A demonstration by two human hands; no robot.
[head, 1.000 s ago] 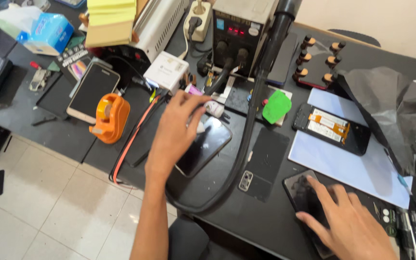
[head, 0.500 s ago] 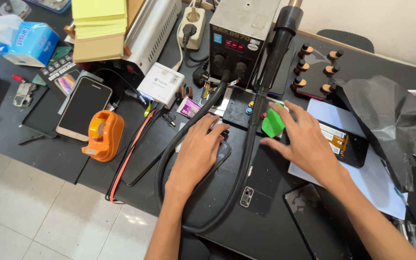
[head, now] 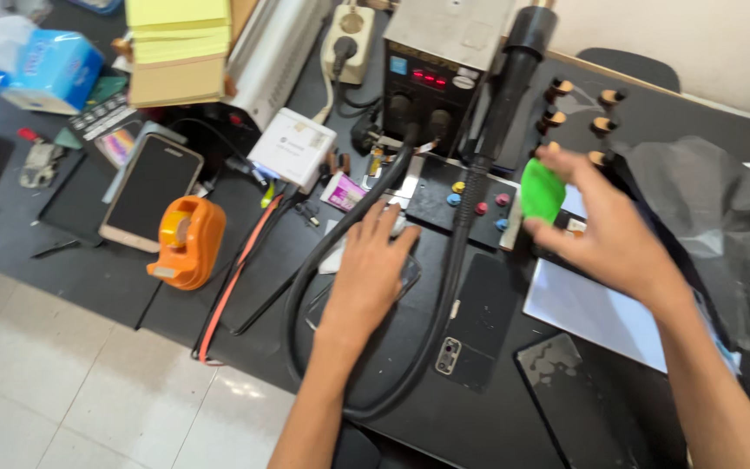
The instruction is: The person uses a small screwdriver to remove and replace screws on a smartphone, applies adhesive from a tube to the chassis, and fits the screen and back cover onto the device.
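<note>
phone [head: 405, 276]: mostly hidden under my left hand [head: 368, 276]
green pick [head: 542, 191]: motion-blurred, right hand [head: 611, 234] beside hot-air station [head: 444, 61]

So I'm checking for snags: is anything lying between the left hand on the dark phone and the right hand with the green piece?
Yes. The thick black hose runs down the bench between the left hand and the right hand holding the flat green plastic piece.

A black workbench [head: 88, 278] carries an orange tape dispenser [head: 186, 241], a phone [head: 151, 191] and a white sheet [head: 596, 313].
</note>
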